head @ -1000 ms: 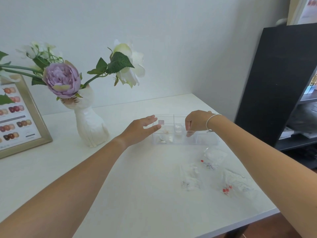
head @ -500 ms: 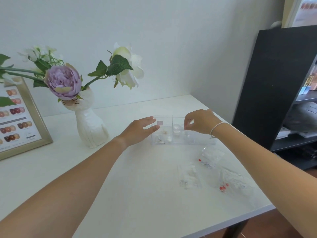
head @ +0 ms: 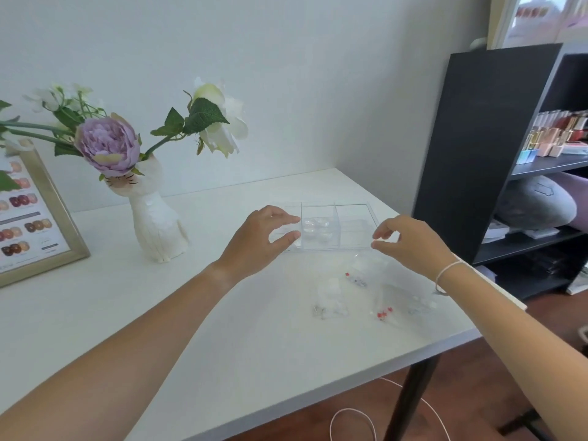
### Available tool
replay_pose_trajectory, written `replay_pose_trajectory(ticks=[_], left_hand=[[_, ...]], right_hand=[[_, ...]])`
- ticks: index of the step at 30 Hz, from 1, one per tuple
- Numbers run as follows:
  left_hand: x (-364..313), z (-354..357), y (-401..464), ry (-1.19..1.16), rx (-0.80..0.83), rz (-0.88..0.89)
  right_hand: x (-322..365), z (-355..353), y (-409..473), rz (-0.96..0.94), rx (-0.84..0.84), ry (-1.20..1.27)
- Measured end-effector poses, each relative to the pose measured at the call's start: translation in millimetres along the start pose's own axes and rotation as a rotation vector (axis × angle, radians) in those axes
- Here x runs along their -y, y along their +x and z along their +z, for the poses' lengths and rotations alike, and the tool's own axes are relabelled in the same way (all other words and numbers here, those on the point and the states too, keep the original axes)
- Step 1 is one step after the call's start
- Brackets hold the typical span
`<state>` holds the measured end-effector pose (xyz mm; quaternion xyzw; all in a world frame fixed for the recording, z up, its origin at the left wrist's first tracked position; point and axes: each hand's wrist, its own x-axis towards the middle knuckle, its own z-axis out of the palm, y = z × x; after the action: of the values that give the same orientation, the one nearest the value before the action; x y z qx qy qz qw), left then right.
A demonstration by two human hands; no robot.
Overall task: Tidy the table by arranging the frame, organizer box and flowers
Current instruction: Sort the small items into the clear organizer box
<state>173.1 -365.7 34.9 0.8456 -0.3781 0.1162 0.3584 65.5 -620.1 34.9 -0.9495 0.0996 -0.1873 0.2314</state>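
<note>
Reaching in from both ends, the left hand (head: 254,241) and right hand (head: 410,241) bracket the clear organizer box (head: 331,227), which sits toward the back right of the white table (head: 191,329). Each hand is half open, thumb and fingers curled in a loose C at an end wall of the box; whether either has actually closed on the plastic I cannot tell. Pale round items lie in the middle compartment. The gold frame (head: 47,218) leans at the far left, and the flowers (head: 108,144) stand in a white vase (head: 159,224) between frame and box. Small clear packets (head: 331,300) lie just in front of the box. The likely risk is a slip: smooth clear walls give little grip, so lifting unevenly could tip the box and spill its contents, or dragging it forward could sweep the packets off the table edge.
</note>
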Motion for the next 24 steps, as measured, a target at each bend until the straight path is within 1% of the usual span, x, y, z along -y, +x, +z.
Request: replay_pose_trajectory(ticks=[3, 5, 8, 10, 13, 16, 18, 24], left_hand=[[-12, 10, -10, 0.003, 0.046, 0.007], [-18, 17, -16, 0.012, 0.123, -0.003], [-24, 25, -24, 0.010, 0.297, -0.079], [-27, 30, -28, 0.079, 0.402, -0.104], [-30, 32, -31, 0.153, 0.489, -0.129], [-33, 32, -31, 0.149, 0.509, -0.129], [-35, 32, -30, 0.126, 0.504, -0.134], [-37, 31, -29, 0.020, 0.469, -0.141]], right_hand=[[-4, 5, -8, 0.095, 0.110, -0.047], [-4, 9, -11, 0.167, 0.174, -0.076], [-4, 14, -14, 0.229, 0.183, -0.120], [-3, 15, -14, 0.255, 0.182, -0.106], [-2, 16, -15, 0.283, 0.181, -0.033], [-2, 18, -16, 0.309, 0.195, 0.027], [-2, 18, -17, 0.324, 0.181, 0.117], [-8, 9, -14, 0.290, 0.121, 0.320]])
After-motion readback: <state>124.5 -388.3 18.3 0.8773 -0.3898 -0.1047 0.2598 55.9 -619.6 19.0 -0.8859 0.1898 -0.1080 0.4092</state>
